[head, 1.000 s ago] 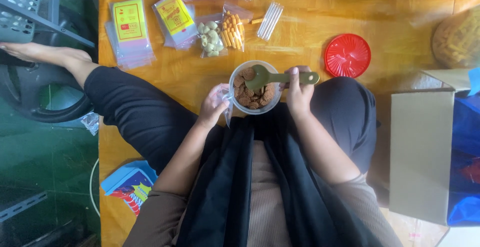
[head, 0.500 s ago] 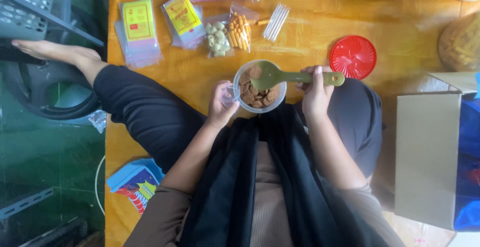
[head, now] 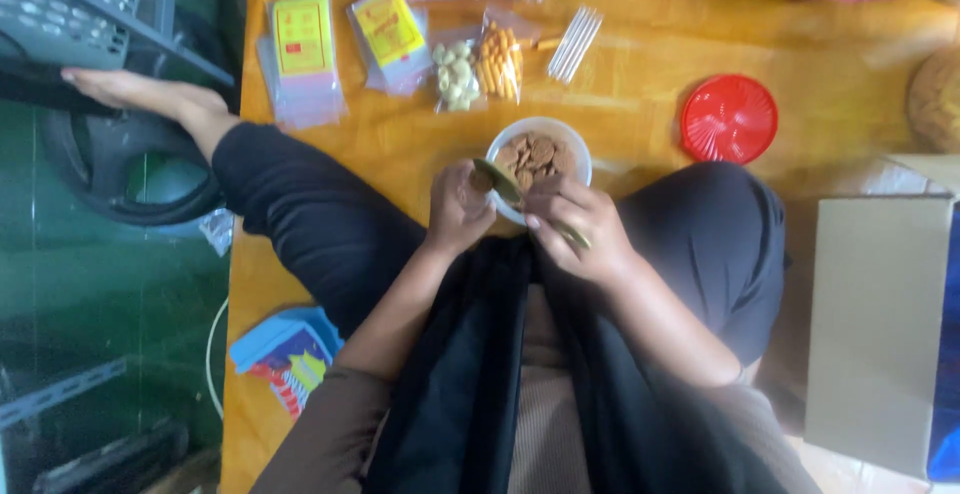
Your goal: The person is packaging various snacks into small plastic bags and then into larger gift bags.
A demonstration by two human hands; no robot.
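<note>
Swinging back from three o'clock, my right hand (head: 580, 224) grips the green spoon (head: 510, 189) at the white bowl (head: 572, 144)'s six o'clock rim; left hand (head: 458, 209) pinches a brown piece (head: 481, 180).

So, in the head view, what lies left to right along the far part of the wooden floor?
Yellow-labelled clear packets → bag of pale round snacks → bag of orange sticks → white sticks → red round lid.

A round white tub (head: 538, 149) stands upright and uncovered on the wooden floor near the knees, holding brown round pieces. A green spoon (head: 510, 192) tilts across its near-left rim, bowl leftward.
</note>
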